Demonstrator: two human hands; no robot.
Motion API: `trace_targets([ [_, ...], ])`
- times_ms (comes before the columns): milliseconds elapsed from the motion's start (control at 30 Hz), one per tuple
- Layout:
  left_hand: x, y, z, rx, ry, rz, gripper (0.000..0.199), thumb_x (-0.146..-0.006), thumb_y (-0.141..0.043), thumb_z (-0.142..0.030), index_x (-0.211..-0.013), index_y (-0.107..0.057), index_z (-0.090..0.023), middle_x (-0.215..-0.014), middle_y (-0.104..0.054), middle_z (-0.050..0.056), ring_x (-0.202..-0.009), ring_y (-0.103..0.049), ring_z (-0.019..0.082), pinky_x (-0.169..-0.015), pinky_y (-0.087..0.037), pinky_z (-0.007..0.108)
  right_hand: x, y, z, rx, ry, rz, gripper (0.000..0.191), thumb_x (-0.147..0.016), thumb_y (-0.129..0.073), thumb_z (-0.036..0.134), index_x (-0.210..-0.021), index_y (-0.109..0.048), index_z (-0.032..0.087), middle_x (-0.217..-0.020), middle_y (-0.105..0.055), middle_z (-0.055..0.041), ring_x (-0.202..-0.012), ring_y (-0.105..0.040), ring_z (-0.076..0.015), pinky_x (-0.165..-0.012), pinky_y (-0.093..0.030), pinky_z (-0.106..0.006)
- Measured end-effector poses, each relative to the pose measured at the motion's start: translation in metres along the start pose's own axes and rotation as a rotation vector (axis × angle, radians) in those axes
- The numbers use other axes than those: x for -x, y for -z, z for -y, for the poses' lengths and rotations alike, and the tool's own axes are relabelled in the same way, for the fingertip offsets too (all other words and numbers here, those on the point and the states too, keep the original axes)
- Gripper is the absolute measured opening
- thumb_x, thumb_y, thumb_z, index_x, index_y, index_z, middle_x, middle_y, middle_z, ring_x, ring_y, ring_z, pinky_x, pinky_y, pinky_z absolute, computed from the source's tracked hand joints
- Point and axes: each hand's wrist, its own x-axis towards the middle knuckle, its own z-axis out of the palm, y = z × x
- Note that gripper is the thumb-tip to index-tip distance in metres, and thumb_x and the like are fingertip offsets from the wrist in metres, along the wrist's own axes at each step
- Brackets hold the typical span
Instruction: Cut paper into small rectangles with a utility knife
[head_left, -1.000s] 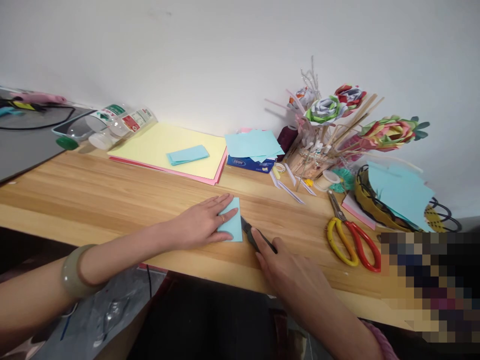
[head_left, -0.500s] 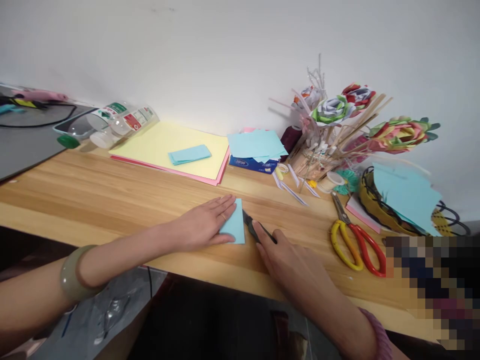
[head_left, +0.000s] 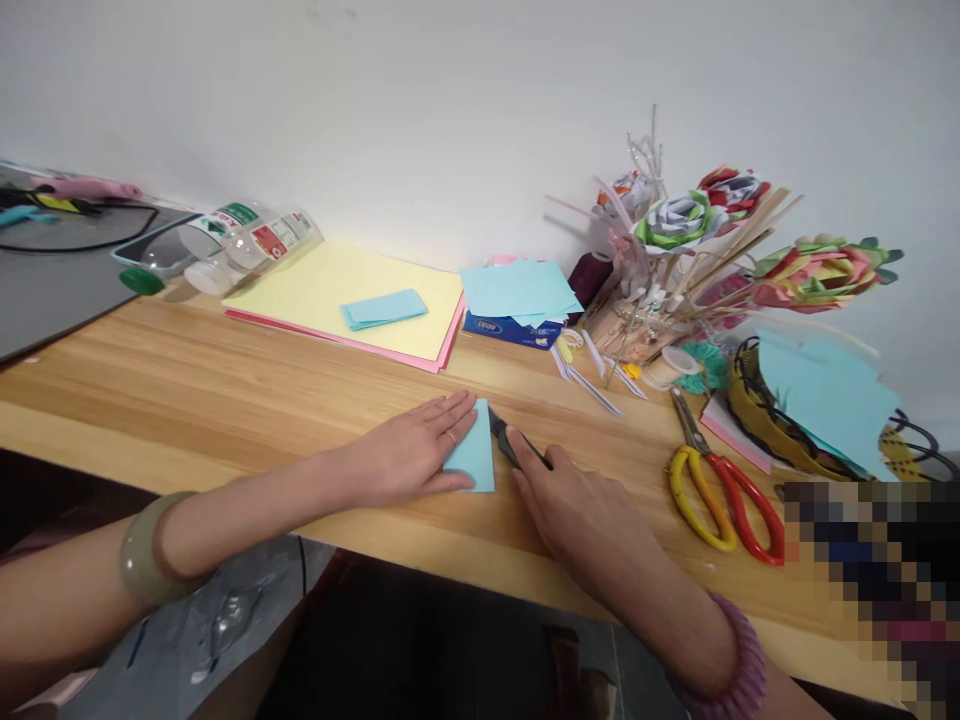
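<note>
A light-blue folded paper point(head_left: 477, 455) lies on the wooden table under my left hand point(head_left: 412, 447), which is spread flat with the thumb apart and presses on its left part. My right hand point(head_left: 574, 500) is closed round a dark craft knife point(head_left: 516, 440), index finger along its top. The knife's blade tip is at the upper right edge of the paper. Farther back, another folded blue paper point(head_left: 384, 309) rests on a stack of yellow and pink sheets point(head_left: 315, 285).
Red-and-yellow scissors point(head_left: 705, 455) lie right of my right hand. Behind are a blue box point(head_left: 510, 328) topped with blue sheets, a holder of paper flowers point(head_left: 637, 320), and a thread spool point(head_left: 670, 367). A basket point(head_left: 750, 400) with blue paper stands right; plastic bottles point(head_left: 255, 245) lie back left.
The view has shifted slightly, so things sit a little farther right. The knife tip has moved slightly up along the paper's right edge; my left hand stays on the paper.
</note>
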Motion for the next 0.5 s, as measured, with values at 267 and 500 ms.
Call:
trace_targets([
  [267,0.002,0.003,0.002,0.129,0.016,-0.006,0.076,-0.090,-0.040,-0.057,-0.140,-0.029,0.000,-0.148,-0.020,0.021,-0.139,-0.014,0.028,-0.113,-0.017,0.038,-0.018,-0.012,-0.021,0.001,-0.078,-0.155,0.048,-0.096,-0.032,0.033,-0.142,-0.028,0.022,-0.095,-0.063,-0.0074,-0.066,-0.064,-0.0172,-0.050,-0.043,-0.027],
  [500,-0.008,0.013,0.009,0.372,0.262,-0.133,0.042,-0.088,-0.054,-0.028,-0.128,-0.048,-0.014,-0.137,-0.046,0.013,-0.127,-0.040,0.024,-0.105,-0.033,0.038,-0.026,-0.045,-0.058,0.074,-0.214,-0.397,0.041,-0.094,-0.038,0.029,-0.133,-0.044,0.022,-0.090,-0.060,-0.0100,-0.080,-0.060,-0.0233,-0.052,-0.043,-0.028],
])
